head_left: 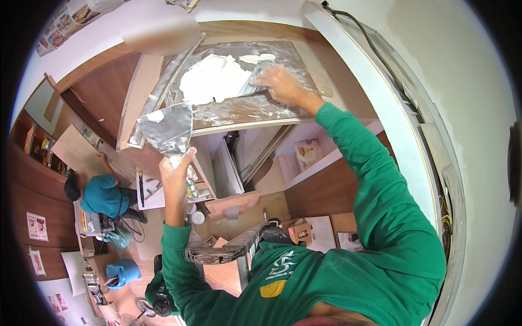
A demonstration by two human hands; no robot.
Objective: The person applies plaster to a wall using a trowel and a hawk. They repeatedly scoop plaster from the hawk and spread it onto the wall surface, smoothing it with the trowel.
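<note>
My left hand (pixel 175 176) is closed round the handle of a wide putty knife (pixel 173 130). Its broad grey blade points up and away from me, with a small white dab near one corner. A large heap of white putty (pixel 209 80) lies on a dark, smeared board (pixel 288 60) on the raised surface in front of me. With my right hand (pixel 281 84), slightly blurred, I grip a second putty knife (pixel 251 86). Its blade meets the right side of the heap, and its handle is hidden by my fingers. A smaller white patch lies beyond it.
Below the board, an open compartment (pixel 231 168) holds leaning panels. A stepladder top (pixel 217 254) is close to my body. At lower left, a person in a teal shirt (pixel 106 195) touches a wooden panel (pixel 79 152). A black cable (pixel 370 46) runs along the right wall.
</note>
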